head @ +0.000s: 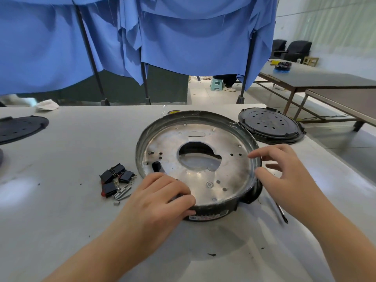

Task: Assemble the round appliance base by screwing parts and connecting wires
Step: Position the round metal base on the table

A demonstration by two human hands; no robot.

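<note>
The round appliance base lies in the middle of the white table. It is a black housing with a silver metal plate inside, which has a big centre hole and several small holes. My left hand grips the base's near-left rim, fingers curled over the edge onto the plate. My right hand is at the right rim, fingers spread and fairly straight, with index fingertip and thumb touching the edge. A few black rocker switches and small metal screws lie left of the base. A screwdriver lies on the table under my right forearm.
A black perforated round cover rests at the table's far right corner, close behind the base. Another black disc sits at the far left, with a white cloth behind it. Blue curtains hang beyond the table's far edge.
</note>
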